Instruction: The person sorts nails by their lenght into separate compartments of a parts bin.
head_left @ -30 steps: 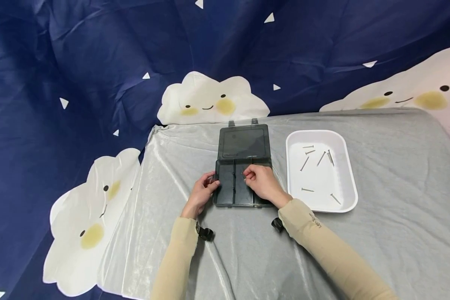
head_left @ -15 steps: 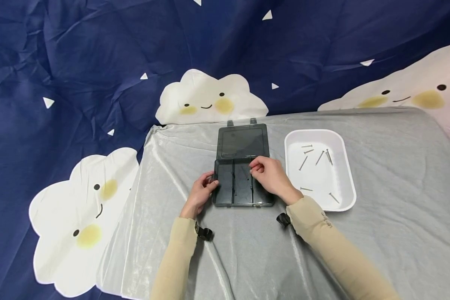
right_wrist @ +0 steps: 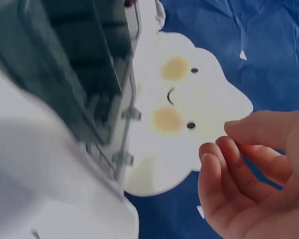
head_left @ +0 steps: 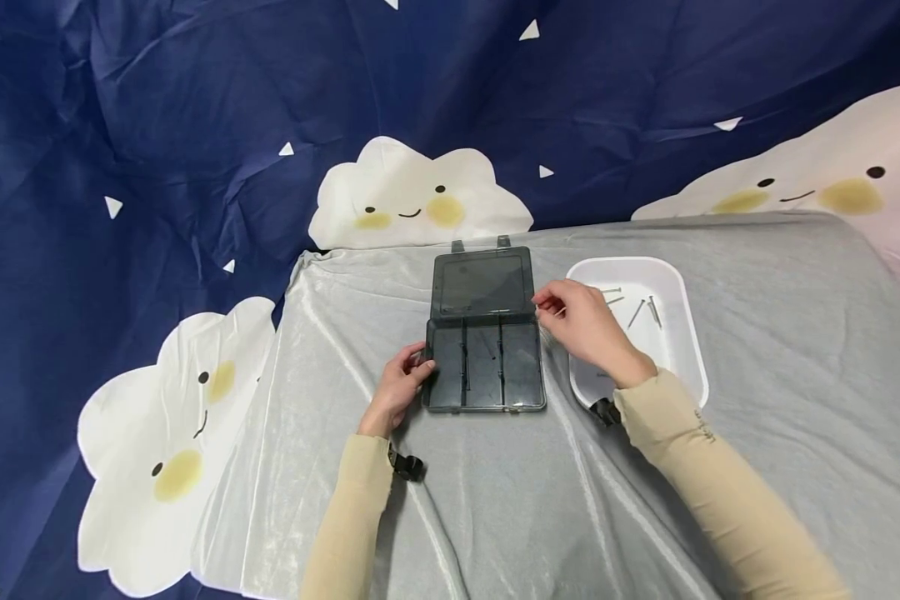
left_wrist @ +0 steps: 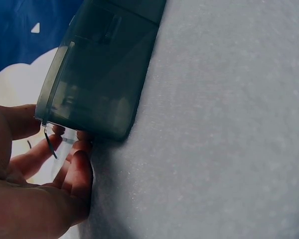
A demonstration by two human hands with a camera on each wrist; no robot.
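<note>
Organizer box [head_left: 520, 367] is held by left hand [head_left: 399, 389]; a screw [head_left: 491, 348] is stowed, other screws [head_left: 636, 313] are left in tray [head_left: 663, 352], grip of right hand [head_left: 581, 325] being narrow, empty

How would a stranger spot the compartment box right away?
On the gray cloth, in the head view, find the white tray. Left of it lies the compartment box, lid open. Unlike the tray, it is dark and divided in three.

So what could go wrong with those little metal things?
The right hand might get pricked if it reaches among the loose nails or screws. The black wrist camera, right by the rim of the white tray, could bump it. And if the left hand jerks, the open dark box might slide.
</note>
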